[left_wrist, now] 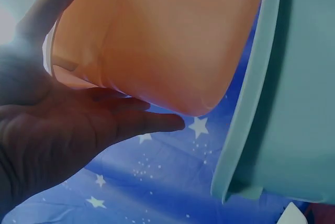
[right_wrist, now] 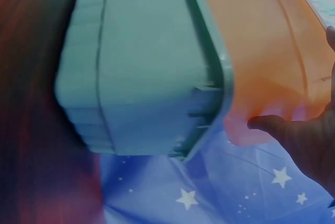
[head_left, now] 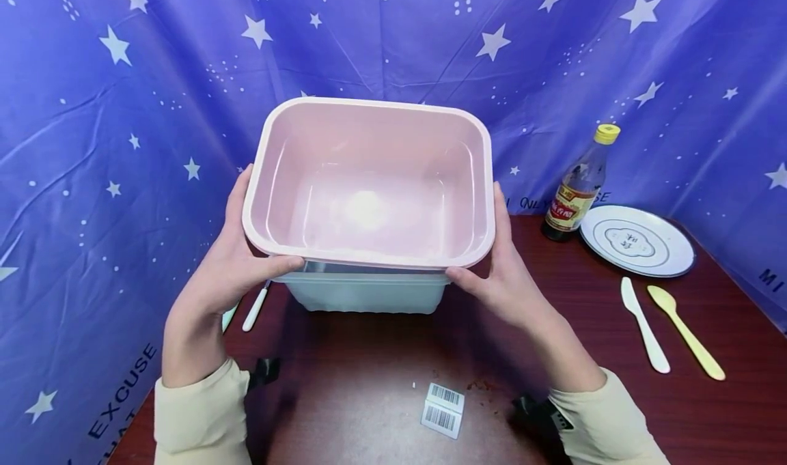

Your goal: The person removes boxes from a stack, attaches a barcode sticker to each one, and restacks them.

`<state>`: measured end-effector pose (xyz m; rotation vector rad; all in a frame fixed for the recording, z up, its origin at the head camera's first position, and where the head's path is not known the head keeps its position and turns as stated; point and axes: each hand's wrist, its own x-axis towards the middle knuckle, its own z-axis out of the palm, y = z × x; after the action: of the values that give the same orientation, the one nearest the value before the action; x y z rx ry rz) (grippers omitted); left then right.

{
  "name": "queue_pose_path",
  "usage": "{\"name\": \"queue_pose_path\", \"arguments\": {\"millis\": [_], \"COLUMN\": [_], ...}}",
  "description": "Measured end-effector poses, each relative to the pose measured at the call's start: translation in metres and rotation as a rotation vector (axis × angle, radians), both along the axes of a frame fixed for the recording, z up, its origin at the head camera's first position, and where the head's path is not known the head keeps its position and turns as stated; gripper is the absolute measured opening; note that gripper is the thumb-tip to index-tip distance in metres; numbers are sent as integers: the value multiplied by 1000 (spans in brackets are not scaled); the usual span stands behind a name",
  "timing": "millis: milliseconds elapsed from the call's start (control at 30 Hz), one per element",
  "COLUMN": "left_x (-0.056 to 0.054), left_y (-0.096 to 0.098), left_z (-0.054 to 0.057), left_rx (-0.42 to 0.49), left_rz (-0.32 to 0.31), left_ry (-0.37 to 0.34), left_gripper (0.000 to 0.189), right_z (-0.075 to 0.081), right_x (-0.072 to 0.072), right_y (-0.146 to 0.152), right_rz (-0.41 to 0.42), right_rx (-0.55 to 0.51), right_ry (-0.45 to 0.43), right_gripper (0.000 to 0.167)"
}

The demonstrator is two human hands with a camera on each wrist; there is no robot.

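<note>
My two hands hold a pink plastic basin [head_left: 381,236] by its short sides, its open top tipped toward me. My left hand [head_left: 224,267] has its thumb over the near rim and its fingers along the outer wall. At the other end, my right hand [head_left: 507,280] grips the rim and side in much the same way. Under the pink basin stands a light teal basin [head_left: 369,294] on the table, its far part hidden. The wrist views show the pink basin's base [left_wrist: 178,51] raised above the teal rim [right_wrist: 222,67].
On the right stand a dark sauce bottle [head_left: 572,199] and a white plate [head_left: 664,246], with a white knife [head_left: 645,328] and yellow spoon [head_left: 688,335] nearer. A white handle [head_left: 255,311] lies left. A barcode label [head_left: 443,410] is in front; starry blue cloth [head_left: 381,35] surrounds the table.
</note>
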<state>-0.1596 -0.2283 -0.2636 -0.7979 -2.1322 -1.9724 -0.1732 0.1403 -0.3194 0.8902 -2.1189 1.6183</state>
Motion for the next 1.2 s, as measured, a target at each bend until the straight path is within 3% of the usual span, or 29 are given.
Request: {"name": "queue_pose_path", "arguments": {"millis": [167,333,633,867,1200], "left_x": [3,3,-2,-7,-16], "left_y": [13,28,55,82,124], "left_z": [3,2,-3,-10,-20], "left_rx": [57,57,21,67,86], "left_rz": [-37,-16,-18,-54,-89], "left_ry": [14,45,66,101,106], "left_gripper": [124,124,120,118,119], "right_z": [10,15,22,26,24], "right_x": [7,13,23,31,35], "right_y": [12,26,50,73,116], "right_rz": [-33,-62,-104,-131,-50], "right_rx": [24,40,24,36,-74], "right_ry": [-15,-19,-38,-73,-147], "right_gripper": [116,119,118,117,111]}}
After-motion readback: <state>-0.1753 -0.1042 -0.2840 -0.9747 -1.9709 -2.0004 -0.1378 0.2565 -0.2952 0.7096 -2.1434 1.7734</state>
